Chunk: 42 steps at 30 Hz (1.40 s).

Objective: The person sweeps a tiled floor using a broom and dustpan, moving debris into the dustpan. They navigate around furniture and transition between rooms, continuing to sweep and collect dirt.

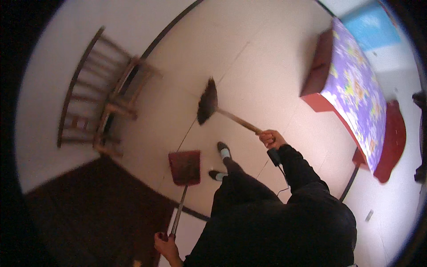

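"Where's the broom?"

"Out ahead of my feet (223, 150), its dark bristle head over the pale tiled floor (267, 84); I can't tell how firmly the broom (207, 103) presses down. My right hand (272, 139) is wrapped round the end of its wooden handle."

"And the other hand?"

"My left hand (165, 245) grips the far end of the long-handled dustpan (185, 167), whose dark red pan sits nearer me, apart from the bristles."

"Which step is this?"

"Sweeping, I'd judge, with nothing visibly gathered. Next calls for drawing the bristles toward the pan's lip, pan steady and low."

"Around you?"

"Slatted wooden chair (120, 95) left, bed (356, 89) with a purple floral cover right."
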Tool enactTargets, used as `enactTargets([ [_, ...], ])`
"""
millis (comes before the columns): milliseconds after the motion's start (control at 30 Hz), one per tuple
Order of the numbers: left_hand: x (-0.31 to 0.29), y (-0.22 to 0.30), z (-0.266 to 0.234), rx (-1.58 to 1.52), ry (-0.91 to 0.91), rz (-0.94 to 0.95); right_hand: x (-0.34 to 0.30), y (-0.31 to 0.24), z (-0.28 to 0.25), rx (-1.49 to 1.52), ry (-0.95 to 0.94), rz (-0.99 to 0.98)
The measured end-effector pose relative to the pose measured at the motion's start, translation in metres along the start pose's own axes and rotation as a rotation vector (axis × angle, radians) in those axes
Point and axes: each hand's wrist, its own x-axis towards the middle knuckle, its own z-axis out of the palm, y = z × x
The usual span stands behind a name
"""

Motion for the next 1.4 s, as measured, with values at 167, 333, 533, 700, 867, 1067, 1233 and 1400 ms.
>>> enactTargets([
  [167, 0.048, 0.076, 0.008, 0.463, -0.208, 0.267, -0.056, 0.003, -0.026, 0.013, 0.036, -0.148],
  [333, 0.099, 0.143, 0.082, 0.381, -0.148, 0.540, -0.064, 0.006, -0.049, -0.081, 0.026, -0.365],
  [533, 0.134, 0.221, 0.166, 0.240, -0.091, 0.774, -0.058, 0.038, -0.079, -0.121, 0.118, -0.439],
  [700, 0.133, 0.273, 0.187, 0.111, -0.423, 0.727, -0.070, 0.080, -0.114, 0.019, 0.131, -0.476],
  [867, 0.135, 0.292, 0.196, 0.211, -0.369, 0.724, -0.099, 0.159, -0.158, 0.379, 0.045, -0.540],
  [1067, 0.121, 0.314, 0.195, 0.350, -0.272, 0.796, -0.108, 0.231, -0.205, 0.820, 0.269, -0.637],
  [1233, 0.114, 0.339, 0.205, 0.466, -0.178, 0.928, -0.115, 0.202, -0.278, 0.785, 0.288, -0.847],
  [1400, 0.121, 0.351, 0.221, 0.492, -0.187, 0.909, -0.098, 0.111, -0.365, 0.639, 0.411, -0.991],
])
